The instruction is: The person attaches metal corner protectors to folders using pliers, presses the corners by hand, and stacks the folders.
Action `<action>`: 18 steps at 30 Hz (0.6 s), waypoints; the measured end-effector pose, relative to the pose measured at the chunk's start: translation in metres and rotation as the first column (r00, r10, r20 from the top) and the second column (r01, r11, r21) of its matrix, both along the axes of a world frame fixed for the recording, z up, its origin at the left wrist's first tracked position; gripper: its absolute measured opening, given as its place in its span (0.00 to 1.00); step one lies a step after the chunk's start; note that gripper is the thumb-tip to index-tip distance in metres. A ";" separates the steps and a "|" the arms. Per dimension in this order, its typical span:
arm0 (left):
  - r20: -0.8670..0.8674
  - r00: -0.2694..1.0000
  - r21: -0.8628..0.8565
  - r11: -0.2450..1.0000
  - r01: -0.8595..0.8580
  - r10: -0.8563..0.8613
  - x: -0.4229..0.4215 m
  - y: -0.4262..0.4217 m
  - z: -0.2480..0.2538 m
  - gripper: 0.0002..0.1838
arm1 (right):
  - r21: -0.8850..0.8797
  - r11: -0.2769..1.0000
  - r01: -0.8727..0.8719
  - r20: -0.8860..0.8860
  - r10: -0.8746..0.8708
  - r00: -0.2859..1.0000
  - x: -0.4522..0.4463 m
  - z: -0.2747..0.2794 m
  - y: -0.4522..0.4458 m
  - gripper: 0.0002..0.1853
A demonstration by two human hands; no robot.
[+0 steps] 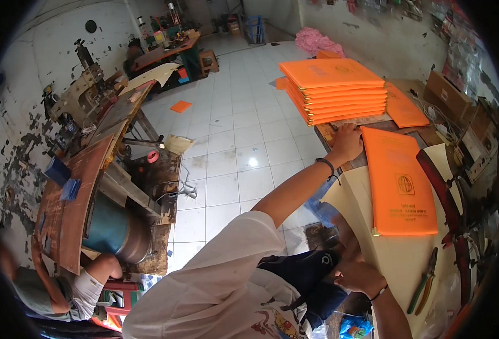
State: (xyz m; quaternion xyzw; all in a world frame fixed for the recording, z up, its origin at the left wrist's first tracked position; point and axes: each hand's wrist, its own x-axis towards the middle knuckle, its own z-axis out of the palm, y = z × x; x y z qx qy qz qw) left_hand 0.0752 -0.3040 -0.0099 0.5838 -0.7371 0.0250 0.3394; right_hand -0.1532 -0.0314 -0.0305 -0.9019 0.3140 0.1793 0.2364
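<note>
My left hand (348, 143) reaches forward to the near corner of an orange folder (401, 183) with gold print. Its fingers are bent and seem to hold the folder's corner, though the fingertips are partly hidden. The folder lies on a cream sheet (355, 195) on the worktable. A tall stack of similar orange folders (340, 93) stands just beyond that hand. Lower down, my right hand (361, 278) is near my lap beside the table's edge, with its fingers curled. What it holds, if anything, is hidden.
Pliers (423, 287) lie at the table's right, beside a dark red curved tool (451, 206). Another orange folder (405, 106) and a cardboard box (446, 95) are behind. A person (63, 282) sits at the left by a wooden bench (77, 198). One orange piece (180, 106) lies on the tiled floor.
</note>
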 end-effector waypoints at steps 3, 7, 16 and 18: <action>-0.052 0.999 0.062 0.998 0.003 0.000 0.000 0.007 0.005 0.21 | -0.013 1.000 -0.013 -0.018 0.013 1.000 0.001 -0.001 0.001 0.15; -0.039 0.999 0.056 0.998 0.009 -0.007 0.000 0.006 0.005 0.20 | -0.010 1.000 -0.029 -0.049 0.029 0.998 0.003 0.004 0.001 0.16; -0.034 0.999 0.088 0.996 -0.005 0.008 0.000 0.008 0.007 0.21 | 0.029 1.000 0.012 -0.026 -0.011 1.000 0.000 -0.003 -0.001 0.15; -0.034 0.999 0.089 0.996 -0.002 0.006 0.000 0.008 0.007 0.21 | 0.025 1.000 0.012 -0.026 -0.012 1.000 0.001 0.000 0.000 0.15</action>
